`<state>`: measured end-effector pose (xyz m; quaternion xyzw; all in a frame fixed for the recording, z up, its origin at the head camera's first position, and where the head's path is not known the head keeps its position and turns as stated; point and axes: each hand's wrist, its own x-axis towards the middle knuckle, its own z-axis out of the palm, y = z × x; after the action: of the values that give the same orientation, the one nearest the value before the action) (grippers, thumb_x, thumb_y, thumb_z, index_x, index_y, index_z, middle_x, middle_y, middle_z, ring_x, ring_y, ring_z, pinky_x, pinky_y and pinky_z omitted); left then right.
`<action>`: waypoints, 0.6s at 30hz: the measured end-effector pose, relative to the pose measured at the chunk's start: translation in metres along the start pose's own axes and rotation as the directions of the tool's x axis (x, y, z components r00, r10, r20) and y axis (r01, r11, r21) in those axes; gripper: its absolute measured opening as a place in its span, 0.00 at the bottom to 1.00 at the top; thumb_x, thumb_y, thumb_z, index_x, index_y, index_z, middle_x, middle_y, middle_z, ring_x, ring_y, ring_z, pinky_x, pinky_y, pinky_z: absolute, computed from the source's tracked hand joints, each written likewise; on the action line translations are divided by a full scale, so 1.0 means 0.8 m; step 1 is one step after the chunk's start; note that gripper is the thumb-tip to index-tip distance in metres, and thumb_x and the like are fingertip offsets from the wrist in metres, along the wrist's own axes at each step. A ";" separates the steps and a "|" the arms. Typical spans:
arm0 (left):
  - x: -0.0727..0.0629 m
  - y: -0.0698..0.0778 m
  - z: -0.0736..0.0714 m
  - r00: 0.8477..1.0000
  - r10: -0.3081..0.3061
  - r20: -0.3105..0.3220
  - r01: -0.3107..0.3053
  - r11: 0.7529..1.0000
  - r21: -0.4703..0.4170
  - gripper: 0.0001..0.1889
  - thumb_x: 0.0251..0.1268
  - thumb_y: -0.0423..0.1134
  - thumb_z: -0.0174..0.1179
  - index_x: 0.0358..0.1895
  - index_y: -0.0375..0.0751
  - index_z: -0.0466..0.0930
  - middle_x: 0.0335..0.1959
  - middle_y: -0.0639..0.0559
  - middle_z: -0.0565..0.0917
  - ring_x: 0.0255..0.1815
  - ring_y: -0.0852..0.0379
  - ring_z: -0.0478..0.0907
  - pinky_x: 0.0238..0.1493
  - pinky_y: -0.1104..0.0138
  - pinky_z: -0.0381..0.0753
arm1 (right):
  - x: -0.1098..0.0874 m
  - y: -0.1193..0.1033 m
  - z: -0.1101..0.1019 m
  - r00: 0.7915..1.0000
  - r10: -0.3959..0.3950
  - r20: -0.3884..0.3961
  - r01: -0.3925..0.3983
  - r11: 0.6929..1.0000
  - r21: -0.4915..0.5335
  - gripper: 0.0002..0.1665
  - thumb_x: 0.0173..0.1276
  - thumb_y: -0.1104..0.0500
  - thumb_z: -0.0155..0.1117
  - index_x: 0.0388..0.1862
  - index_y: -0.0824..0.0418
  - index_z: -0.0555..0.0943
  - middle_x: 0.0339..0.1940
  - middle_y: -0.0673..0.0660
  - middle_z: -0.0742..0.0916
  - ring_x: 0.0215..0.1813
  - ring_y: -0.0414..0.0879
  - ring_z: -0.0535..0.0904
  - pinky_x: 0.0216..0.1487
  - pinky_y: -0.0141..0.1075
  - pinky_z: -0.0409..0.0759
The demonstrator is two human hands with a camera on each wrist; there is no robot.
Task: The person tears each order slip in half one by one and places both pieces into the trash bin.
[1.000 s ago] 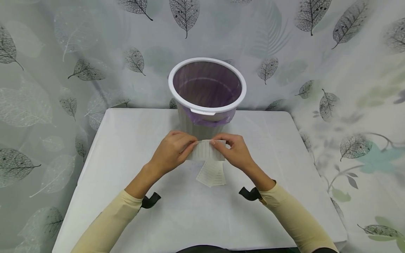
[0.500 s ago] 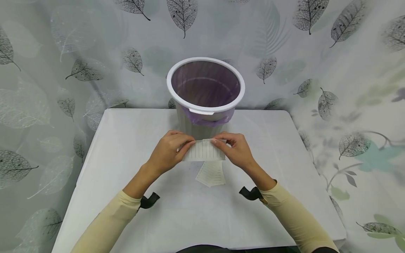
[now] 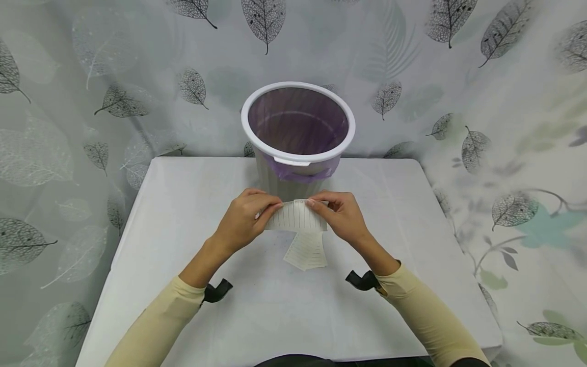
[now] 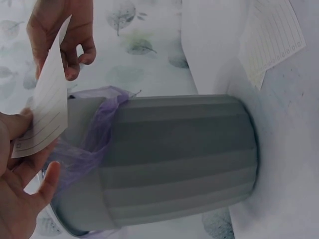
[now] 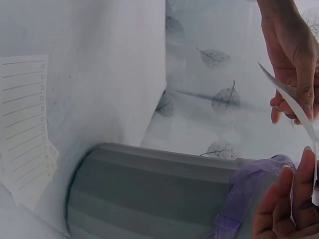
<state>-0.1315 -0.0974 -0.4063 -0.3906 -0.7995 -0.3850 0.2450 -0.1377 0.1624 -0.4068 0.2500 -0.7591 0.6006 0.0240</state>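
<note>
A lined slip of white paper (image 3: 293, 218) is stretched between both hands, raised in front of the bin. My left hand (image 3: 243, 220) pinches its left upper edge between thumb and fingers. At the right upper edge, the thumb and fingers of my right hand (image 3: 343, 218) pinch it too. Both wrist views show the slip bent; whether it is torn I cannot tell. Below lie a few overlapping lined sheets (image 3: 306, 252), with small checkboxes along one edge in the right wrist view. Just beyond the hands stands the grey bin (image 4: 174, 159) with a white rim (image 3: 298, 159).
A purple bag (image 3: 302, 177) lines the bin and folds over its outside. White cloth covers the table (image 3: 192, 326). Behind and at the sides hangs a leaf-patterned curtain (image 3: 321, 30). Black straps (image 3: 217, 291) stick out at both wrists.
My left hand has shifted slightly left, and more of the slip shows between the hands. The slip's middle top edge now sits a little higher. The sheets on the table have stayed put.
</note>
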 end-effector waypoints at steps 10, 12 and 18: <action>-0.001 0.000 -0.001 1.000 0.003 -0.025 -0.003 1.000 -0.007 0.02 0.68 0.28 0.69 0.40 0.34 0.88 0.37 0.48 0.90 0.39 0.50 0.87 0.54 0.52 0.80 | 0.001 -0.001 0.002 1.000 -0.003 0.001 0.003 1.000 0.027 0.08 0.75 0.68 0.66 0.45 0.70 0.90 0.42 0.59 0.91 0.36 0.51 0.85 0.33 0.37 0.83; -0.001 0.000 -0.001 1.000 0.001 -0.025 -0.001 1.000 -0.006 0.02 0.67 0.28 0.70 0.40 0.34 0.88 0.37 0.48 0.90 0.39 0.50 0.87 0.54 0.52 0.80 | 0.001 -0.001 0.003 1.000 -0.001 -0.003 0.001 1.000 0.031 0.08 0.75 0.68 0.66 0.45 0.70 0.90 0.42 0.60 0.91 0.36 0.51 0.85 0.33 0.37 0.83; -0.001 0.000 0.000 0.999 0.004 -0.032 -0.004 1.000 -0.008 0.02 0.68 0.29 0.69 0.40 0.34 0.88 0.37 0.48 0.90 0.39 0.51 0.87 0.54 0.53 0.80 | 0.002 -0.002 0.004 0.999 0.016 -0.029 -0.014 0.998 0.058 0.06 0.73 0.69 0.67 0.43 0.70 0.90 0.41 0.60 0.91 0.36 0.49 0.84 0.34 0.35 0.82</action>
<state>-0.1313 -0.0976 -0.4068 -0.3870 -0.7931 -0.3940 0.2568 -0.1374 0.1584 -0.4062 0.2362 -0.7429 0.6259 0.0235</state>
